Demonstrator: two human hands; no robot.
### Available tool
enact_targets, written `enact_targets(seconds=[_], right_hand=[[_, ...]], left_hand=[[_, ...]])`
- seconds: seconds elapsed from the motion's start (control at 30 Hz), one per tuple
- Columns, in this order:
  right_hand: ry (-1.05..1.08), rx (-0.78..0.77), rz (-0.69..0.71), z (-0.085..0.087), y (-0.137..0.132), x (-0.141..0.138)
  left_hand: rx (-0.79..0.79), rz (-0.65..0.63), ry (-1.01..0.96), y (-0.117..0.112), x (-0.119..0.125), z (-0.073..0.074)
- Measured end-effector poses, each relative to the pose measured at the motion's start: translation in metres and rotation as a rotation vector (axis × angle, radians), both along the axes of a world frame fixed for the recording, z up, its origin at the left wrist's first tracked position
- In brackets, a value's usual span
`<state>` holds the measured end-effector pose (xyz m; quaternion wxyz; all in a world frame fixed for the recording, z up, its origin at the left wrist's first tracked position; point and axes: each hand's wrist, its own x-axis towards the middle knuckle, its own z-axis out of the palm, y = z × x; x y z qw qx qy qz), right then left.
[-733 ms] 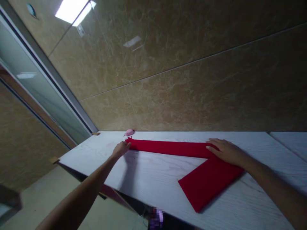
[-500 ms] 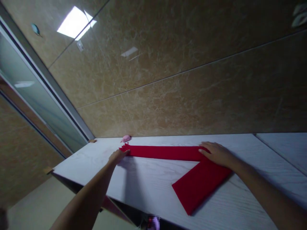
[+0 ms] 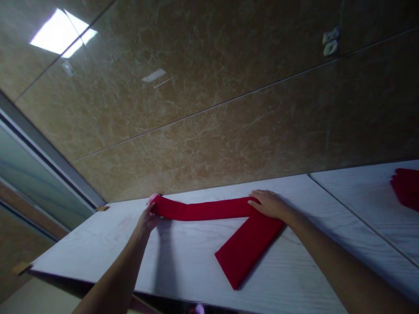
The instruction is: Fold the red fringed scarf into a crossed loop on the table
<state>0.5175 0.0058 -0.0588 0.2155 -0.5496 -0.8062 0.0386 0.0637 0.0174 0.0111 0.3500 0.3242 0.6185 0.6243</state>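
A long red scarf lies on the white wood-grain tabletop, bent at an angle so that its wider folded part points toward the near edge. My left hand grips the far left end, which is raised off the surface and turned over; the fringe seen there earlier is now hidden. At the bend rests my right hand, its fingers stretched out flat over the cloth with the thumb apart. Behind the lifted end a small pink object shows only in part.
Another red cloth piece lies at the right, cut off by the frame. A seam divides the tabletop there. The brown marbled wall runs along the back edge. Small wooden blocks sit at the left edges.
My left hand has lifted and turned over the scarf's fringed end, bowing the strip upward there. My right hand stays at the bend. The view has swung right, bringing in the other red cloth.
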Motion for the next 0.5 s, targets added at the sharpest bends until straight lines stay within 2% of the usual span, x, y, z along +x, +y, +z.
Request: enact_targets(seconds=[0.1,0.2,0.3,0.4,0.5], right_hand=[[-0.008,-0.008,-0.009,0.001,-0.002,0.0],[-0.016,-0.021,-0.015,0.002,-0.002,-0.001],[-0.027,-0.035,-0.018,0.001,-0.001,-0.001],[-0.035,-0.04,-0.018,0.001,0.0,-0.001],[-0.034,-0.039,-0.011,0.0,0.001,0.0]], left_hand=[[0.137,-0.052,-0.095,-0.002,0.017,0.016],[0.264,-0.112,-0.137,-0.001,0.043,0.03],[0.414,-0.3,-0.029,-0.014,0.082,0.035],[0.475,-0.57,0.301,-0.05,0.123,0.021],[0.399,-0.855,0.626,-0.093,0.15,-0.013]])
